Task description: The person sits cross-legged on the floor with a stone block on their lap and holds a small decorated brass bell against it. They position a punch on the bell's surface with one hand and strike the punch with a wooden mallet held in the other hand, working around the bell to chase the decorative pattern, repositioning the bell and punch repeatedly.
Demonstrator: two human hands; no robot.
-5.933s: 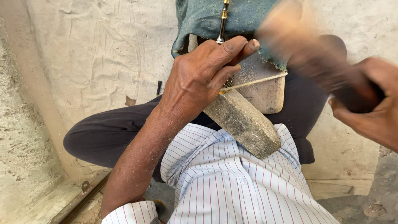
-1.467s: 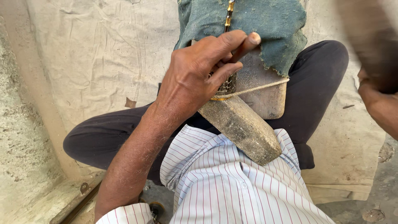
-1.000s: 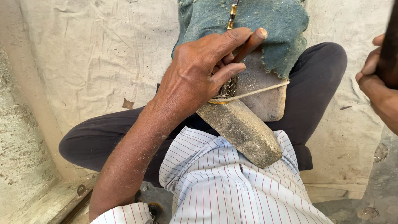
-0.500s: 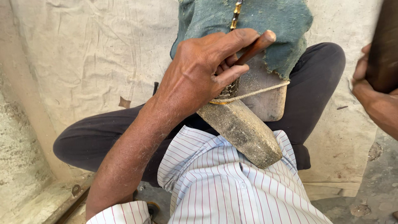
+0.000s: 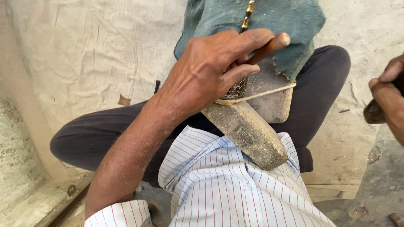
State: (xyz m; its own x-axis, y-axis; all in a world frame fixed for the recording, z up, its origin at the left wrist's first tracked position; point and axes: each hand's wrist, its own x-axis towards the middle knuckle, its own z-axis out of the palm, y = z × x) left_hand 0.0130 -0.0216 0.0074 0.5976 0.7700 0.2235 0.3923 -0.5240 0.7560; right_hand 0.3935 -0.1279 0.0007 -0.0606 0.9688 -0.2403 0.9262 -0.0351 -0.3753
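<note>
My left hand (image 5: 214,67) presses down on a wooden block (image 5: 248,130) that slopes from my lap. It grips a short wooden-handled tool (image 5: 269,46) and pins a golden mesh piece (image 5: 237,89) against the block. A thin cord (image 5: 263,93) runs across a flat board (image 5: 271,103) under the hand. A golden chain (image 5: 247,14) lies on a dark green cloth (image 5: 273,25) beyond the fingers. My right hand (image 5: 389,98) is at the right edge, closed around a dark wooden handle (image 5: 372,112), apart from the block.
I sit cross-legged in dark trousers (image 5: 324,71) and a striped shirt (image 5: 227,185) on pale sacking (image 5: 92,54). A concrete ledge (image 5: 21,168) rises at the left. Bare stained floor (image 5: 378,189) lies at the lower right.
My right hand with its dark wooden tool has come down from high at the right edge to mid height. My left hand stays on the block, holding the tool.
</note>
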